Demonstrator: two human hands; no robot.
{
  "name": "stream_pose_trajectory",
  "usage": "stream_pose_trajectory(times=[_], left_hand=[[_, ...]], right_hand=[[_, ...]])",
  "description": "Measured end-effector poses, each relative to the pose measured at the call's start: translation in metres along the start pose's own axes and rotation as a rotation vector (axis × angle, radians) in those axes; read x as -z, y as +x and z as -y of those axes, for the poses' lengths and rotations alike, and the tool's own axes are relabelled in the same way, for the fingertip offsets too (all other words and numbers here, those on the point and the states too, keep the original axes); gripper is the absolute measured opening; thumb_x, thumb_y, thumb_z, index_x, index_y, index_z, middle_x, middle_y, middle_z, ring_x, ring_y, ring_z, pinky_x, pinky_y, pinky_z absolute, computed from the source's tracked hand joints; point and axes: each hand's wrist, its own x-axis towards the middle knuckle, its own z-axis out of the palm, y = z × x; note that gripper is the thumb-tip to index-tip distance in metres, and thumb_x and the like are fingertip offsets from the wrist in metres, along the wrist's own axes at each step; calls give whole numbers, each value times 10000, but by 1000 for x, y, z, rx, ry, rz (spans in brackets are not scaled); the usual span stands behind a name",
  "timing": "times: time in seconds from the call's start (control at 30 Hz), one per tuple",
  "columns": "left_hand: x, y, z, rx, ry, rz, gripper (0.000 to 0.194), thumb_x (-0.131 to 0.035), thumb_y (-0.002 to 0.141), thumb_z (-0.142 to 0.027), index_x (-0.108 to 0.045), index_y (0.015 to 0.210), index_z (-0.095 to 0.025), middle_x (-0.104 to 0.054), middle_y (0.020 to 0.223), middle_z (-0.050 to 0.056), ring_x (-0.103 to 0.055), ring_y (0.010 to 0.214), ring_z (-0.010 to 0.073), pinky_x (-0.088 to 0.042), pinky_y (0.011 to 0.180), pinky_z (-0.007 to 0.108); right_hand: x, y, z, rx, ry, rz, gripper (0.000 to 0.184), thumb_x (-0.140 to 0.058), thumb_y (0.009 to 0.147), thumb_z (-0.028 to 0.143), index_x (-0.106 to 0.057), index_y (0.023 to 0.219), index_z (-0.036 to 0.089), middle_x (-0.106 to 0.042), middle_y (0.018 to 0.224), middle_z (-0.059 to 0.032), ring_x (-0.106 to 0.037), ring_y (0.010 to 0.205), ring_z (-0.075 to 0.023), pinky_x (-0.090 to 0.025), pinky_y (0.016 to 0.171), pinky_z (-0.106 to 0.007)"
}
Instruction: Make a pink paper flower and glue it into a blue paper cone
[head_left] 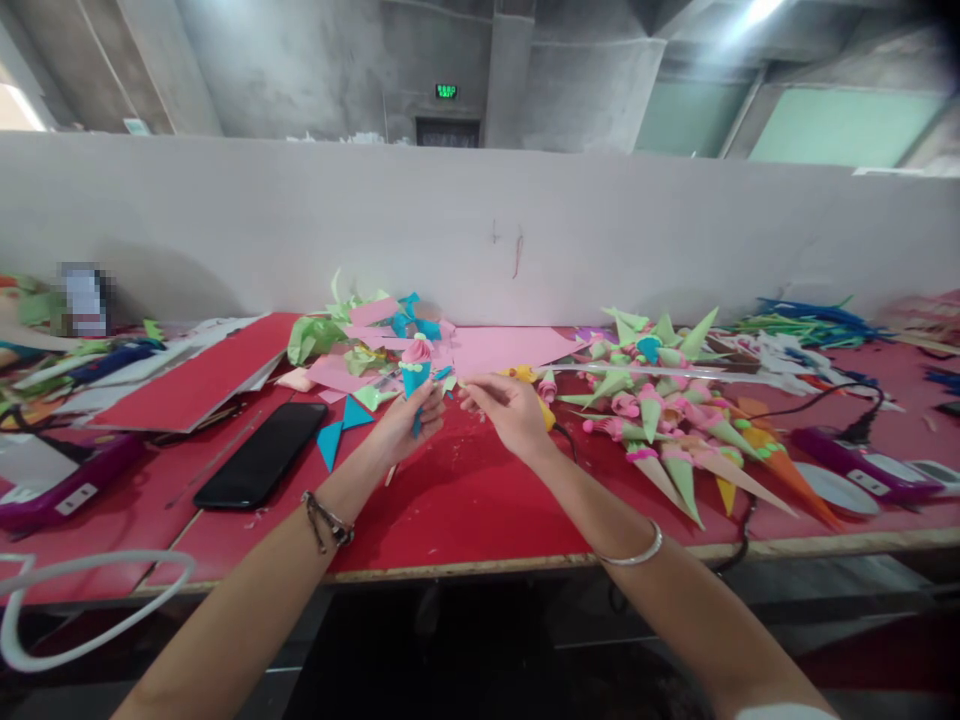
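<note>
A blue craft ice cream cone with a pink swirl top and a pale green trim stands upright in my left hand, its fingers wrapped round the cone. My right hand is just to the right, thumb and fingertips pinched together. A tiny pale piece seems to show near those fingertips, too small to name. Blue paper triangles lie left of my left hand. Partly hidden behind my right hand is a yellow tool with a dark cord.
Finished paper cones in green, pink and orange are heaped at right. A black phone, a red sheet and paper scraps lie at left. Purple power strips sit on both sides. A white partition stands behind.
</note>
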Motion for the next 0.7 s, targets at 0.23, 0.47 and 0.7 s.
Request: stream_pose_trajectory(times=[0.23,0.47,0.7], left_hand=[[-1,0,5,21,0,36,283,-655,663,-295,-424,604,-143,-325,496,-81,-312,410,15,-261,387,122],[-3,-2,5,45,38,10,314,-695,605,-340,-453,616,-140,-336,467,-85,-299,401,17,-256,390,135],[-4,0,6,27,24,67,321,-698,611,-331,-439,617,-140,-328,468,-84,-290,399,20,-220,372,140]], right_hand=[[-1,-1,3,-97,143,57,201,-632,655,352,-519,694,191,-612,587,29,-598,515,-110,-487,518,-235],[-1,-2,0,-44,89,97,180,-544,743,359,-590,761,186,-624,613,10,-599,531,-112,-494,533,-242],[1,0,3,66,-75,43,154,-511,765,268,-636,803,187,-597,696,-4,-547,571,-95,-468,571,-236]])
